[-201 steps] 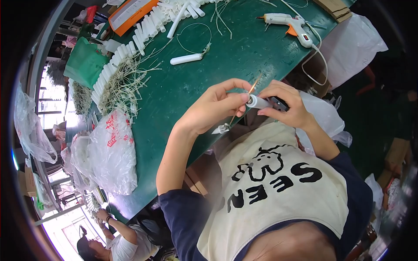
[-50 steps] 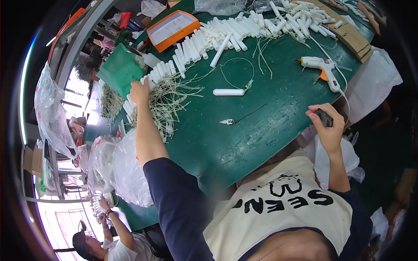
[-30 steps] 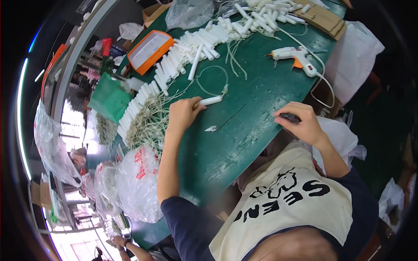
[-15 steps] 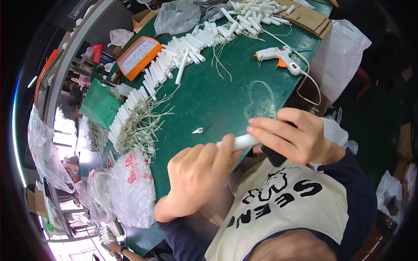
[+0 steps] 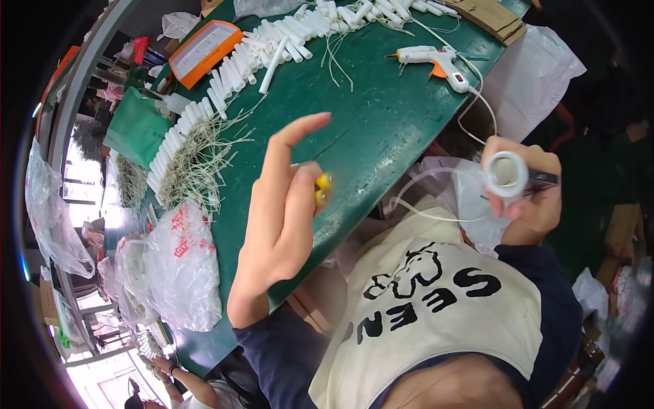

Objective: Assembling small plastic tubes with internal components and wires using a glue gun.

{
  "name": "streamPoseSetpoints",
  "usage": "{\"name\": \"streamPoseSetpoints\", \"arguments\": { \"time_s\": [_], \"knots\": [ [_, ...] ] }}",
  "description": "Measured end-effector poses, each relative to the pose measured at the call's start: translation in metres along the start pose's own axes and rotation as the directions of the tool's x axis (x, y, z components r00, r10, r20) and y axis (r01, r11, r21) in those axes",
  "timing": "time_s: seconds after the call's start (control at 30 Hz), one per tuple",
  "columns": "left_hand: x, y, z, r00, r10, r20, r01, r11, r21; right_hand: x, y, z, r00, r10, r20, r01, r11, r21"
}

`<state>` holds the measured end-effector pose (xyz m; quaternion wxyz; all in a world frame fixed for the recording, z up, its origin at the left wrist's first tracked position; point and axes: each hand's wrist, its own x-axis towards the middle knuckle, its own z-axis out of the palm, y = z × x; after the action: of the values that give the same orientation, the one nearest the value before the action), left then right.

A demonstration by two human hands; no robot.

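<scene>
Over the table edge, my left hand (image 5: 276,218) has its index finger stretched out and its other fingers closed on two small yellow batteries (image 5: 323,189), whose shiny ends stick out past the thumb side. My right hand (image 5: 538,180) is to the right, off the table, wrapped round a white tube (image 5: 506,174) with its open end turned up toward me. A black piece (image 5: 543,179) shows among the right fingers. From that hand a clear, bent plastic loop (image 5: 430,172) reaches left over my lap; where it joins is hidden.
A long row of white tubes (image 5: 235,71) with thin wires (image 5: 194,160) lines the green table (image 5: 354,109). A white glue gun (image 5: 436,63) with its cord lies far right. Also there: an orange box (image 5: 204,51), a plastic bag (image 5: 180,273), cardboard (image 5: 487,19) and another person's arm (image 5: 194,382).
My hands have parted: the right carried the white tube right and turned its open end up, while the left rose with yellow batteries now showing. The loop swung down off the table.
</scene>
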<state>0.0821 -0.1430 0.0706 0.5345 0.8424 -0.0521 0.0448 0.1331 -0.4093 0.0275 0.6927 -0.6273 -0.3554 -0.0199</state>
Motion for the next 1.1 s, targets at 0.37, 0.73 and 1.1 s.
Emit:
{"name": "streamPoseSetpoints", "arguments": {
  "time_s": [0.37,0.73,1.1],
  "knots": [
    [0.011,-0.012,0.008,0.981,0.089,0.174,-0.101,0.993,0.061,0.005,0.048,0.019,0.943,0.277,0.183,-0.218,0.933,-0.287],
    [0.02,-0.017,0.007,0.935,0.134,0.329,-0.23,0.934,0.274,0.004,0.059,0.017,0.95,0.219,0.222,-0.144,0.94,-0.31],
    [0.034,-0.026,0.018,0.935,0.154,0.32,-0.235,0.944,0.233,-0.008,0.08,0.017,0.954,0.259,0.154,-0.212,0.94,-0.269]
  ]
}}
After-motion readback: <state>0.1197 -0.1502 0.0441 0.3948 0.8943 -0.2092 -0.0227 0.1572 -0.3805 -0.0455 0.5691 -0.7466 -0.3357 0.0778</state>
